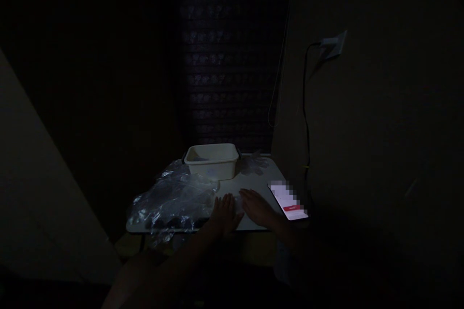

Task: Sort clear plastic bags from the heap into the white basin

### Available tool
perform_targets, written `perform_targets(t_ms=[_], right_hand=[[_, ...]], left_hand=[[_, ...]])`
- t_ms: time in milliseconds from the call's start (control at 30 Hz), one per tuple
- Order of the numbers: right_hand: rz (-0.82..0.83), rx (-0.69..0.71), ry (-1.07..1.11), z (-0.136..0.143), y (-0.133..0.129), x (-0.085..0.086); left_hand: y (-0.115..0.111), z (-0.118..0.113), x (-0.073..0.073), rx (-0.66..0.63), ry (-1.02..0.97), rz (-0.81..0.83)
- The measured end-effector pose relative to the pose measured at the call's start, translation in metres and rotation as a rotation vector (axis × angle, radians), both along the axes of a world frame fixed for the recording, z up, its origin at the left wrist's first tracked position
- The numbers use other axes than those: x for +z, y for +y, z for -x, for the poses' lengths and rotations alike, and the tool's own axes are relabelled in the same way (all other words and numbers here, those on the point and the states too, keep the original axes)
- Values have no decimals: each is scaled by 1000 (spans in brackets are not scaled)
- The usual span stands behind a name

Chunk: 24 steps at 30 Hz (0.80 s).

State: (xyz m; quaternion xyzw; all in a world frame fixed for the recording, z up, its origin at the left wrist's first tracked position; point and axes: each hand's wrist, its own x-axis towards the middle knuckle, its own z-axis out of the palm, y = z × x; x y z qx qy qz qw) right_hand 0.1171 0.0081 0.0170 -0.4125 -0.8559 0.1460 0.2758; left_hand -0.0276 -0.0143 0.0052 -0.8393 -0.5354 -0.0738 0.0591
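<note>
My left hand [224, 213] lies palm down near the front of a small white table [255, 183], its fingers stretched forward. Facing it from the right, my right hand [256, 206] has its fingers extended and angled inward. In the narrow gap between them is a pale, see-through piece, apparently plastic [238, 204], which both hands seem to touch; the dim light hides its exact shape. Beside my left hand spreads a large heap of crinkled clear plastic [177, 198], partly hanging over the front edge.
A white plastic tub [213, 170] with dark side handles stands at the back, something pale inside. More clear plastic [255, 164] lies behind it to the right. A lit phone [282, 198] rests at the right edge. A black cord [305, 106] runs from a wall outlet [335, 46].
</note>
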Motion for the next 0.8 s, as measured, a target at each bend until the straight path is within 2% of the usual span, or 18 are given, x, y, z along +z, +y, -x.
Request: perform_targets(t_ms=[100, 233, 467, 633, 800], right_hand=[[-22, 7, -85, 14, -4, -7], [-11, -8, -147, 17, -6, -15], [22, -56, -141, 5, -2, -22], [-30, -89, -148, -7, -1, -24], [-91, -148, -299, -21, -4, -20]], left_hand=[[-3, 3, 1, -44, 20, 2], [-6, 4, 4, -62, 26, 11], [-7, 2, 4, -28, 23, 26], [-8, 1, 7, -20, 33, 47], [-6, 1, 3, -18, 49, 11]])
